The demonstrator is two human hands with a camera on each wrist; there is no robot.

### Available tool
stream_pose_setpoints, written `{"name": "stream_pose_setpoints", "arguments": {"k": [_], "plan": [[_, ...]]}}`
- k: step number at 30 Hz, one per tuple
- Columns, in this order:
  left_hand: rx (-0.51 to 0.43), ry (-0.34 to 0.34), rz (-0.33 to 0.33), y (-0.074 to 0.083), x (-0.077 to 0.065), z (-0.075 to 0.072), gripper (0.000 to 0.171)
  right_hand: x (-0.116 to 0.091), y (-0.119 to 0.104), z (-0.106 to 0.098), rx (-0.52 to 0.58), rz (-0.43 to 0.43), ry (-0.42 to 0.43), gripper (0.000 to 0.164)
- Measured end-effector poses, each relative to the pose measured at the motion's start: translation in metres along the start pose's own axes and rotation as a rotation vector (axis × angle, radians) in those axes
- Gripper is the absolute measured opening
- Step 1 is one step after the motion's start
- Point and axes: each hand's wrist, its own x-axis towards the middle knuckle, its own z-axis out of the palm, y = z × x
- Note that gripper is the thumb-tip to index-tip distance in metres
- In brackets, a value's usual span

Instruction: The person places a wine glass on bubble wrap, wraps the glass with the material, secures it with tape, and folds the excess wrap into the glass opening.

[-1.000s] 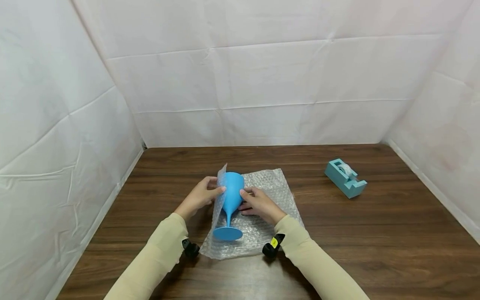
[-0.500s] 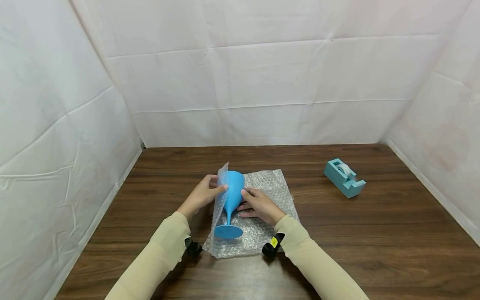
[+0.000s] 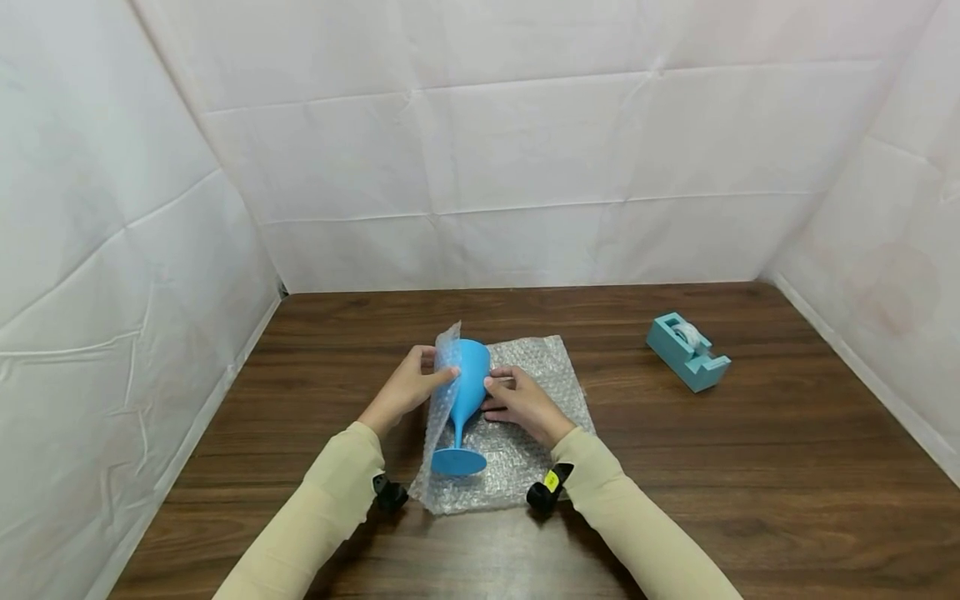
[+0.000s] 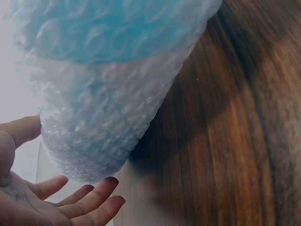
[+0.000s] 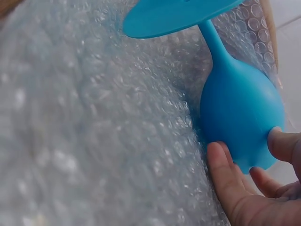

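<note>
A blue goblet point(image 3: 470, 383) lies on its side on a sheet of bubble wrap point(image 3: 534, 360), its round foot towards me. My left hand point(image 3: 408, 390) holds the raised left edge of the wrap against the bowl, thumb in front and fingers behind. Up close in the left wrist view, that hand point(image 4: 56, 200) cups the folded wrap point(image 4: 101, 113), and blue shows through the bubbles. From the right, my right hand point(image 3: 527, 410) grips the bowl near its rim. The right wrist view has its thumb and fingertips on the goblet point(image 5: 237, 110).
A teal tape dispenser point(image 3: 686, 354) with a roll of clear tape stands at the right on the dark wooden table point(image 3: 750, 467). White sheeting point(image 3: 525, 167) walls in the back and both sides.
The wrap's left side and the goblet have shifted slightly to the right, with the left hand moving along. The right hand keeps its hold on the bowl.
</note>
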Motion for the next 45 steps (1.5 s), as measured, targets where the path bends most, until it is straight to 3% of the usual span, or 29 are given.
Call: {"name": "stream_pose_setpoints", "arguments": {"k": [14,22,45], "plan": [[-0.039,-0.012,-0.005,0.007,0.001,0.01,0.075,-0.001,0.001,-0.005,-0.027,-0.091,0.081,0.04],[-0.034,-0.005,0.001,0.012,-0.001,0.013,0.075,-0.003,0.004,-0.008,-0.027,-0.122,0.074,0.053],[0.017,0.032,-0.006,0.016,0.007,0.026,0.075,-0.01,0.006,-0.014,-0.039,-0.114,0.071,0.053]]}}
